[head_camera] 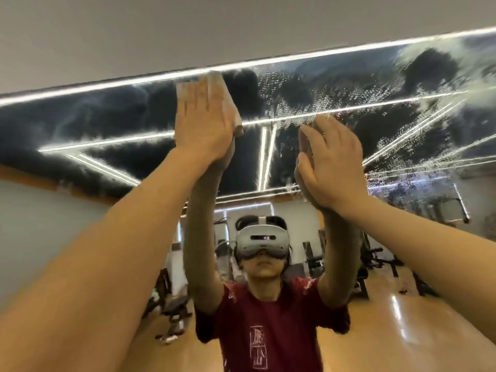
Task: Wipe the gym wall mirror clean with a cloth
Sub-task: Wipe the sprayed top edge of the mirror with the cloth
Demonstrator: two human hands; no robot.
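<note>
The wall mirror fills most of the view, with its top edge running just under the grey wall above. Droplets and cloudy smears cover its upper middle and right part. My left hand is raised high, its straight fingers pressing a pale cloth flat against the glass just below the top edge. The cloth shows only at the fingertips and along the hand's right side. My right hand lies flat on the glass lower and to the right, fingers straight, with nothing in it.
The mirror reflects a person in a red shirt and a headset, both arms raised, with gym machines and a shiny wooden floor behind. A grey wall rises above the mirror.
</note>
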